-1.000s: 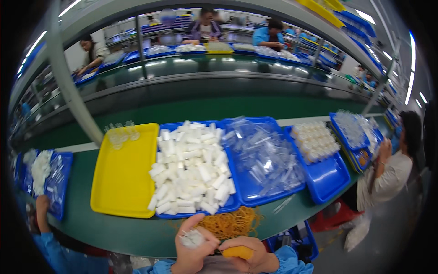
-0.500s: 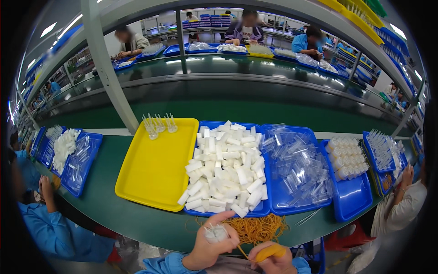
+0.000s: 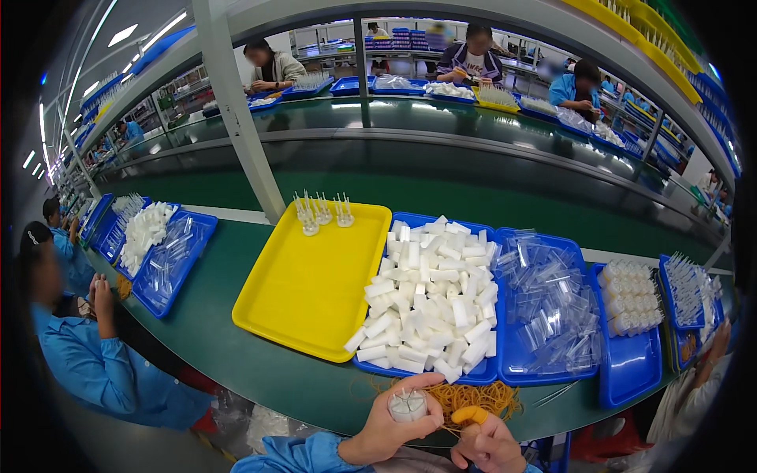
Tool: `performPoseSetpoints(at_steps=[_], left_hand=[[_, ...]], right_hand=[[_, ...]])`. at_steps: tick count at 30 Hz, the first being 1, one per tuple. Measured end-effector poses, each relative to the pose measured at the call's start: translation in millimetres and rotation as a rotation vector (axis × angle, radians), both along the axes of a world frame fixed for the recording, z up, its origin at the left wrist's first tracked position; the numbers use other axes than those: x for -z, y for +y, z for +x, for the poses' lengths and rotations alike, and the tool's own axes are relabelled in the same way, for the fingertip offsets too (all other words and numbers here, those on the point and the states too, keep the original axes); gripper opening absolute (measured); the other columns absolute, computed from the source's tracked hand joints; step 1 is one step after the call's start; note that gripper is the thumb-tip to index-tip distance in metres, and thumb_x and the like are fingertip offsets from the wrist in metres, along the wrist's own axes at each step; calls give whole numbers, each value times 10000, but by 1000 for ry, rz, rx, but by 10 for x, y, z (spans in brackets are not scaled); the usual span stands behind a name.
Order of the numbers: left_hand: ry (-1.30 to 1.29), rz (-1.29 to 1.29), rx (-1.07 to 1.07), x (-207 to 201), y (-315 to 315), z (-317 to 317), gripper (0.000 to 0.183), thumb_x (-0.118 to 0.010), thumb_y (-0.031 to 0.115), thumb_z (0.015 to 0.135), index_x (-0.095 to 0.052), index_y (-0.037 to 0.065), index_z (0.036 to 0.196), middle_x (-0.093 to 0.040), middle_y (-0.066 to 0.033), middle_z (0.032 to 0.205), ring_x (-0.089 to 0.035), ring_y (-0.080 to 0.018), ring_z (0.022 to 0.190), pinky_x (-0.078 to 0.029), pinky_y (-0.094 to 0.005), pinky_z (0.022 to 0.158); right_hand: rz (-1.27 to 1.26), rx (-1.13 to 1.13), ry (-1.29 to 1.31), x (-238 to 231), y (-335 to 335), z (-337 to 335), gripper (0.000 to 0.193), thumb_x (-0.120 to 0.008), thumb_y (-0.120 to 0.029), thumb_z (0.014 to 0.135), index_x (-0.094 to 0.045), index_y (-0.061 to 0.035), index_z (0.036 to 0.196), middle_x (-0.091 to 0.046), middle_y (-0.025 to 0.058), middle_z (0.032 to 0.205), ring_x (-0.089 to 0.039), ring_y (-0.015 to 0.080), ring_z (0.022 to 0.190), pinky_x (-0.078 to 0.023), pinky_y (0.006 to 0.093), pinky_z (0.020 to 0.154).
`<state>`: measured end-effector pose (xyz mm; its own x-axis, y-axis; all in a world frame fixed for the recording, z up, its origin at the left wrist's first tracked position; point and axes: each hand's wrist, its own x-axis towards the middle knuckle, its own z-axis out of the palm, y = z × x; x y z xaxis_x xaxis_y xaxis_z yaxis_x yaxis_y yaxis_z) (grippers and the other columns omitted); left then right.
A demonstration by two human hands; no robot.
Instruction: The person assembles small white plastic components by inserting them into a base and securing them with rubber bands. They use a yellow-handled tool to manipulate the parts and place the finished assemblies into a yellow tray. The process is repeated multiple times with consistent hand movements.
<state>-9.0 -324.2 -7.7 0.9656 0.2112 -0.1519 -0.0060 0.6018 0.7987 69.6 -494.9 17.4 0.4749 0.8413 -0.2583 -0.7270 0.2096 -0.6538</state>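
Note:
My left hand (image 3: 380, 432) is closed round a short, round white-and-clear piece (image 3: 408, 404), its end facing up with thin spokes or prongs showing. My right hand (image 3: 487, 448), an orange finger cot (image 3: 470, 415) over one finger, pinches a thin rubber band. The band (image 3: 450, 430) runs across to the piece in my left hand; how far it goes round the piece is hidden. Just beyond both hands lies a heap of tan rubber bands (image 3: 482, 402) on the green table.
A yellow tray (image 3: 307, 292) holds several clear stemmed pieces (image 3: 322, 210). Right of it stand blue trays with white foam-like blocks (image 3: 434, 292), clear plastic sleeves (image 3: 552, 303) and round white parts (image 3: 629, 296). Tweezers (image 3: 556, 394) lie nearby. A co-worker (image 3: 102, 370) sits left.
The view has turned left, so the scene sits further right. The round piece now shows its end more upright, and my right hand has come up closer beside it with the band.

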Motion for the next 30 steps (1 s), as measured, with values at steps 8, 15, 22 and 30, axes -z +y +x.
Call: performPoseSetpoints(at_steps=[8,15,22,30], left_hand=[[-176,434,-73,64,-121,-56,518,-661,-62,768,-460,-20,1243,-636,-78,846,-584,-101,776,-482,-233,696],[35,266,213,-99,-6,-13,541,-676,11,778,-442,8,1267,-605,-68,906,-565,-97,792,-468,-232,711],[90,-393,508,-263,39,39,733,-638,54,798,-234,41,1409,-554,-88,960,-523,-112,703,-441,-223,638],[-239,831,504,-55,-63,76,817,-630,180,806,-139,84,1452,-532,-79,965,-572,-183,743,-490,-306,706]], right_hand=[[196,-217,-94,215,-196,11,349,-691,-343,794,-552,-26,839,-533,65,625,-476,126,498,-400,273,499],[194,-271,-31,26,-117,8,624,-566,-401,894,-378,-25,1354,-612,138,786,-448,81,445,-410,199,456],[254,-232,-34,69,-95,11,561,-554,-418,896,-456,-22,1282,-598,132,819,-462,96,456,-411,202,467],[349,194,-194,321,-287,357,315,-536,-321,885,-604,-13,898,-528,73,750,-532,235,782,-451,436,781]])
